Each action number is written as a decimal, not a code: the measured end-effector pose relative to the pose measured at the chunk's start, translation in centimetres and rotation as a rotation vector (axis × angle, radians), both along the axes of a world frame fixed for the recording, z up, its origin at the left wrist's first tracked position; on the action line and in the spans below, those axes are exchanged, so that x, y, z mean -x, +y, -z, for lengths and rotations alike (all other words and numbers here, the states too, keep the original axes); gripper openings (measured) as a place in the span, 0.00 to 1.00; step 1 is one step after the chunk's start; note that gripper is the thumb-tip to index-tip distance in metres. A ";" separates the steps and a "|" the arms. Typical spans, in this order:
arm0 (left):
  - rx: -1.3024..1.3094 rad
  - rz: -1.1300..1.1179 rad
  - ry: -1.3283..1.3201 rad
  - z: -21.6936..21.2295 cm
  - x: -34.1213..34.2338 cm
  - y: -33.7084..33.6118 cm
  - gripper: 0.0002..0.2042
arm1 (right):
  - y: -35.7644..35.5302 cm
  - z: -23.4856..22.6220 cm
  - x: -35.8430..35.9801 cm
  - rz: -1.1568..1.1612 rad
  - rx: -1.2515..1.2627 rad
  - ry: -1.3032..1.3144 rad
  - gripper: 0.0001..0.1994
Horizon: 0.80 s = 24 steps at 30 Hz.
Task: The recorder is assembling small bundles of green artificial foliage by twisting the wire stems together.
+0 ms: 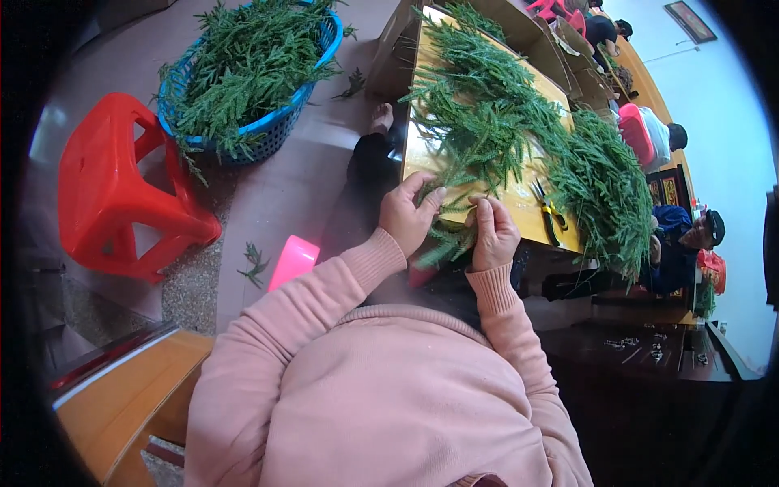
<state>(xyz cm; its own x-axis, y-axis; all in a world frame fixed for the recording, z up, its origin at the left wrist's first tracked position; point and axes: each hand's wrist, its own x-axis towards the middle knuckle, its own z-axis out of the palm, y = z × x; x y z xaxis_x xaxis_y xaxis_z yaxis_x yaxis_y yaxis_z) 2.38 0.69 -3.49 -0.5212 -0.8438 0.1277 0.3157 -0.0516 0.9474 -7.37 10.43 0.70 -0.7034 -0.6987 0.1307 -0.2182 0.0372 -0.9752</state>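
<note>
Glossy yellow table (529, 219) holds heaps of feathery green sprigs (483, 134); left hand (408, 213) and right hand (496, 235) both pinch some in their grip (yellow-and-black pliers (548, 223) nearby, btw).

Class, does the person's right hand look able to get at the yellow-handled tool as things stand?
Probably yes: the right hand is near the yellow-handled tool, with bare table between them, though it seems busy pinching greenery and may need freeing first.

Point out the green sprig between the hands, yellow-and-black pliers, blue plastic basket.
Green sprig (447, 244): head view, lower leafy part.
Yellow-and-black pliers (550, 228): head view, one handle.
Blue plastic basket (280, 136): head view, latticed side wall.
</note>
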 end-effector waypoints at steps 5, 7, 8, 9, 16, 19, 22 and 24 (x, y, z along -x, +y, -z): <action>0.151 -0.127 -0.016 0.1 0.2 0.2 0.09 | 0.5 -1.1 -0.5 -0.053 -0.156 0.214 0.10; 0.163 -0.158 0.012 -0.3 0.0 0.3 0.10 | 0.6 -0.6 0.0 -0.037 -0.196 0.301 0.10; 0.193 -0.115 -0.055 -0.5 -0.3 0.4 0.09 | 0.7 -0.3 0.4 -0.023 -0.236 0.385 0.10; 0.222 -0.073 -0.123 -0.7 -0.7 0.4 0.09 | 0.7 -0.2 0.6 -0.009 -0.277 0.468 0.10; 0.422 -0.148 -0.105 -1.0 -0.7 0.3 0.08 | -0.5 -1.3 0.1 0.012 -0.235 0.945 0.09; 0.492 -0.198 -0.116 -1.2 -0.9 0.0 0.08 | -0.8 -1.7 -0.1 -0.006 -0.246 0.945 0.08; 0.596 -0.206 -0.206 -1.3 -1.0 -0.2 0.08 | -0.7 -1.7 0.0 -0.006 -0.250 0.917 0.08; 0.639 -0.206 -0.195 -1.2 -0.9 -0.3 0.08 | -0.5 -1.1 0.5 -0.056 -0.207 0.980 0.08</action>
<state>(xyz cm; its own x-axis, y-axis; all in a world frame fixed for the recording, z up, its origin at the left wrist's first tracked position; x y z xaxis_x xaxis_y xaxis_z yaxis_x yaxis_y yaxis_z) 3.32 0.42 -2.34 -0.4227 -0.7184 0.5525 0.0803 0.5776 0.8124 -7.87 9.92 1.79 -0.3160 -0.8020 0.5069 -0.9284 0.1514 -0.3393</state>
